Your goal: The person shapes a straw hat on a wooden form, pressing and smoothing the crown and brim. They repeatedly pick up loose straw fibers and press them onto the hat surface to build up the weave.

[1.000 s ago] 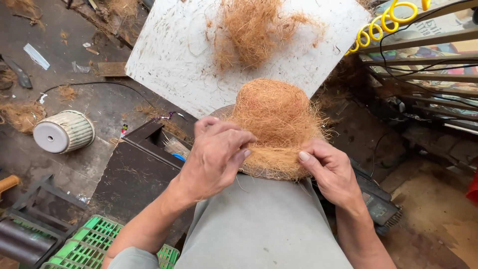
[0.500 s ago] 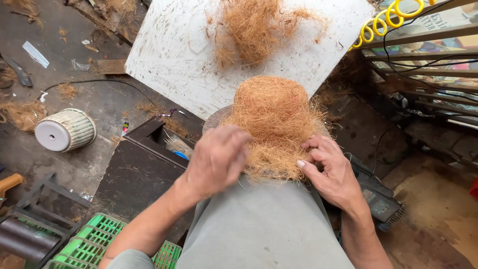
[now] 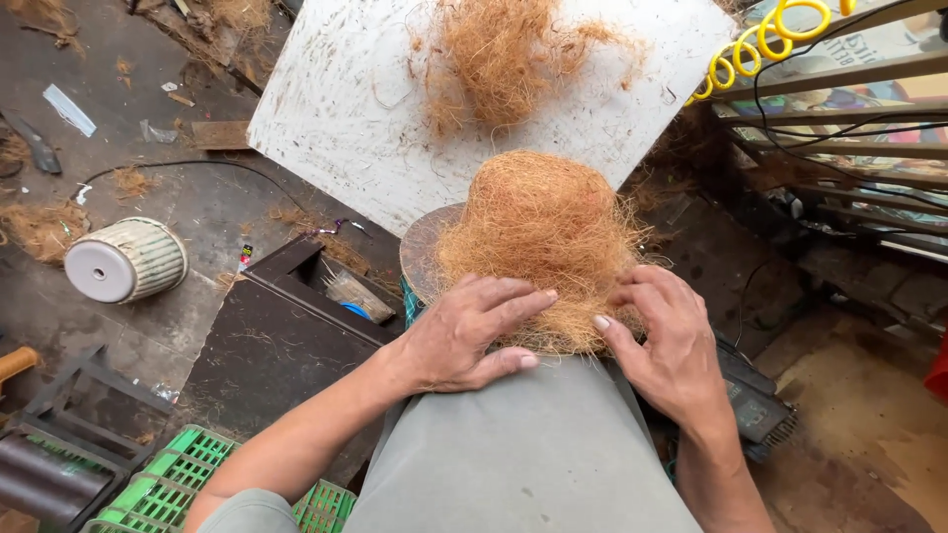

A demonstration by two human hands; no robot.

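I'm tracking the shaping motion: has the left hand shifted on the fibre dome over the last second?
Yes. The left hand slid down off the fibre dome toward its near rim, with the white board behind staying fixed.

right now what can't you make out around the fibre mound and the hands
Head view only:
- What lies under the fibre mound: the fibre covers it; only a round board edge shows.
- Left hand palm and right hand palm: seen from the back.
- Near rim of the mound: hidden by the fingers.
- Green crate: cut off by the bottom edge.
- Device by the right wrist: partly behind the arm.
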